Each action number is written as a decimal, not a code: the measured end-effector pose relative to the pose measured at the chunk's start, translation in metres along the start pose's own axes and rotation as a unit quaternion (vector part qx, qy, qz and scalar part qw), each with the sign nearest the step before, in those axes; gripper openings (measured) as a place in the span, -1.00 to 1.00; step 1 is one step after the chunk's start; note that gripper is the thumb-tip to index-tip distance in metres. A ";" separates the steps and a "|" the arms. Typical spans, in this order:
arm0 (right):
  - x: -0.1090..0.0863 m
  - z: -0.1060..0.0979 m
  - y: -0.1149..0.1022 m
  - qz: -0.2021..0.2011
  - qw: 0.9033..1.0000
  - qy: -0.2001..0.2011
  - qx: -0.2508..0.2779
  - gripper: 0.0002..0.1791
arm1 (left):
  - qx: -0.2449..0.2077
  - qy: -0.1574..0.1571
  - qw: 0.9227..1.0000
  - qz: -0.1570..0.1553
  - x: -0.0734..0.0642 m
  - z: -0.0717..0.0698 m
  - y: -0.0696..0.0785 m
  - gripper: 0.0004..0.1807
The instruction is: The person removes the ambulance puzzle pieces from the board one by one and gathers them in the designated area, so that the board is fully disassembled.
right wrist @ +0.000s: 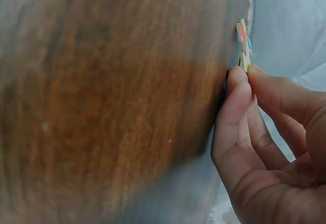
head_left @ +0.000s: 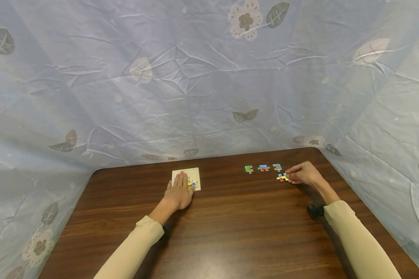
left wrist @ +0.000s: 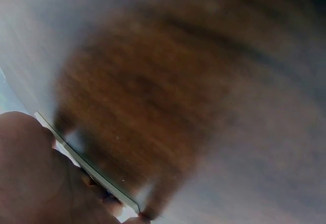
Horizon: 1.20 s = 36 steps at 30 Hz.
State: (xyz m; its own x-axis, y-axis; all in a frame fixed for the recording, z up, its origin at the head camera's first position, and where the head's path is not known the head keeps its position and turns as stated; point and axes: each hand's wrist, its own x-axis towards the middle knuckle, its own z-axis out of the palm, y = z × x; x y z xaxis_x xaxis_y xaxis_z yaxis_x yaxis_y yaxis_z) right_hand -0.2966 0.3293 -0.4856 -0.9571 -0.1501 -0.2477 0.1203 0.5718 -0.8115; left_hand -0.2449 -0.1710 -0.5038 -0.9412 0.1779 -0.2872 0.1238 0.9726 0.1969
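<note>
My left hand point(head_left: 179, 193) lies with straight fingers across a square, pale jigsaw board point(head_left: 194, 171). It covers much of the board; a yellow and blue jigsaw piece point(head_left: 193, 183) shows beside the fingers. The board's thin edge point(left wrist: 91, 170) runs along that hand in the left wrist view. At the right, my right hand point(head_left: 304, 174) pinches a yellow, red and blue jigsaw piece point(head_left: 282, 178) between thumb and fingertips. The right wrist view has this piece point(right wrist: 245, 58) edge-on at the fingertips, low over the table.
Beyond the pinched piece lie a green jigsaw piece point(head_left: 248, 169), a blue and pink one point(head_left: 264, 167) and a blue and orange one point(head_left: 277, 167). The brown wooden table point(head_left: 230, 224) ends at a patterned fabric curtain point(head_left: 209, 116) behind and at both sides.
</note>
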 end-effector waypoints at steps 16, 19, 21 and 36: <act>0.000 0.005 -0.008 -0.001 0.997 0.022 -0.076 -0.71 | 0.016 0.005 1.000 0.006 -0.007 -0.004 0.006 -0.16; 0.000 0.005 -0.008 0.001 0.997 0.023 -0.073 -0.70 | 0.013 0.006 1.000 0.005 -0.008 -0.005 0.005 -0.16; 0.000 0.006 -0.008 0.001 0.997 0.024 -0.071 -0.70 | 0.010 0.006 1.000 0.004 -0.008 -0.005 0.005 -0.17; 0.000 0.004 -0.009 -0.016 0.998 0.025 -0.059 -0.66 | -0.016 0.009 1.000 0.003 -0.003 -0.001 0.003 -0.17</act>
State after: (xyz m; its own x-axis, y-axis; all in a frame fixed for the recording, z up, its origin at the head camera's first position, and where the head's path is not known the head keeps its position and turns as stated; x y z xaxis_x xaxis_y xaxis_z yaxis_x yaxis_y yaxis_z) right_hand -0.2969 0.3213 -0.4802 -0.9723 -0.1308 -0.1939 0.0610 0.6588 -0.7499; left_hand -0.2418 -0.1690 -0.5014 -0.9463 0.1800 -0.2684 0.1193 0.9664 0.2275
